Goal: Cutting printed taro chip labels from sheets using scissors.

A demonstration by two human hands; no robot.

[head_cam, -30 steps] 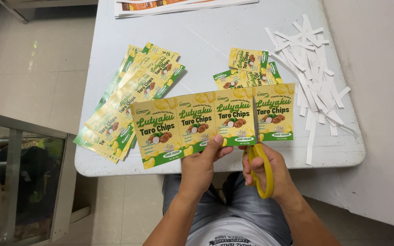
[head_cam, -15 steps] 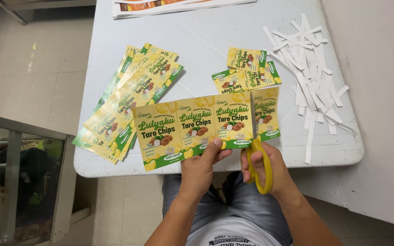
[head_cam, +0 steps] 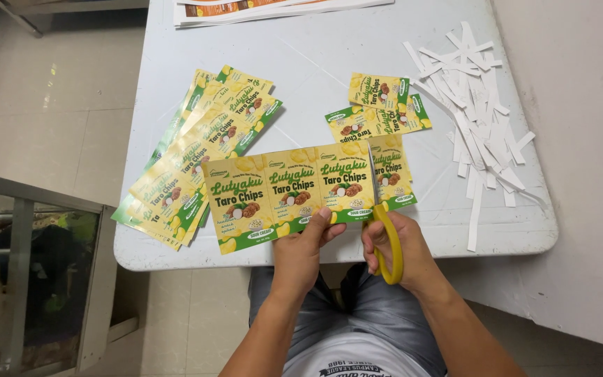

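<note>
Our left hand (head_cam: pixel 300 253) pinches a printed label strip (head_cam: pixel 284 193) above the white worktop (head_cam: pixel 315 63) — our right hand (head_cam: pixel 392 246) grips yellow-handled scissors (head_cam: pixel 384 230), blades closing between the last two labels.

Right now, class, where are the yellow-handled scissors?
In the head view, the yellow-handled scissors are in the right hand at the white table's near edge, their blades in the printed yellow-green label strip.

Bare table (head_cam: pixel 308 63) ahead lies between label stacks (head_cam: pixel 197 160) and paper strips (head_cam: pixel 479 119).
</note>
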